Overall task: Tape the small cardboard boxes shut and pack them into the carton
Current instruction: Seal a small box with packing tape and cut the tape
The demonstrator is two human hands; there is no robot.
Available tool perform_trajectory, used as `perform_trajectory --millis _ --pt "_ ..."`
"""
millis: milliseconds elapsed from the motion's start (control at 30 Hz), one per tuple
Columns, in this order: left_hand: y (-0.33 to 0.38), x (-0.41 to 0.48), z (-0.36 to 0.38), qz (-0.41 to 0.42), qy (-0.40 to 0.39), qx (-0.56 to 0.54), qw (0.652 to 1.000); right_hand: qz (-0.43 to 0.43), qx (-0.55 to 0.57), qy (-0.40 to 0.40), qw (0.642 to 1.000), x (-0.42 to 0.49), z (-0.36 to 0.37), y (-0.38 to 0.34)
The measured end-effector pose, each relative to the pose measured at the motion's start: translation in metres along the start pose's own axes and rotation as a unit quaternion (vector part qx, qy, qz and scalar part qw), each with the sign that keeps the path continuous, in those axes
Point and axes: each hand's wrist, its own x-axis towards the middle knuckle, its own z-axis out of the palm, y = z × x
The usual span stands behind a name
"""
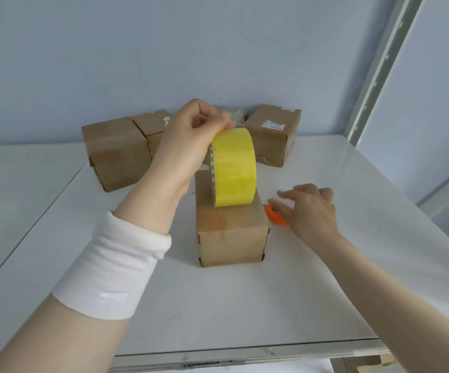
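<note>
Left grip (pixel 191 135) pinches 1 tape roll (pixel 234 168) | 4 boxes (pixel 231 232) | 1 cutter (pixel 275 215)

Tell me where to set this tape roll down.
Free: the white table in front of the near box, and left of it before the back boxes. Crowded: right of the box, right hand over the orange tool.

1. The tape roll (pixel 234 168) is bright yellow; its white core rim carries a row of small dark marks.
2. The front box (pixel 231 232) is plain brown.
3. The small tool (pixel 277 215) is orange.
4. The table (pixel 218 305) and the wristband (pixel 110 270) are white.
5. The wall (pixel 164 49) is pale blue.
</note>
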Motion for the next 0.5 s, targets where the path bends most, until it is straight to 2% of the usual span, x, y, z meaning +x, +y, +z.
perform_trajectory --millis 67,100,133,200,300,400,500 --pt "0.0 0.003 0.0 -0.008 0.006 -0.007 1.0 -0.052 0.14 0.067 0.986 -0.011 -0.018 -0.013" --pt "0.0 0.005 0.001 -0.01 0.013 -0.009 1.0 -0.1 0.245 0.079 0.961 -0.019 -0.028 -0.023" --pt "0.001 0.006 0.003 -0.013 0.022 -0.012 1.0 -0.154 0.325 0.064 0.931 -0.029 -0.037 -0.035" --pt "0.002 0.007 0.008 -0.033 0.03 -0.031 0.999 -0.224 0.381 0.0 0.897 -0.046 -0.048 -0.057" --pt "0.007 0.008 0.011 -0.123 -0.001 -0.076 0.989 -0.215 0.423 -0.064 0.878 -0.057 -0.052 -0.073" --pt "0.002 0.015 0.0 -0.215 -0.096 -0.066 0.97 -0.192 0.452 -0.039 0.87 -0.062 -0.054 -0.08" --pt "-0.007 0.026 -0.006 -0.258 -0.17 -0.044 0.95 -0.15 0.512 -0.018 0.846 -0.061 -0.052 -0.086"
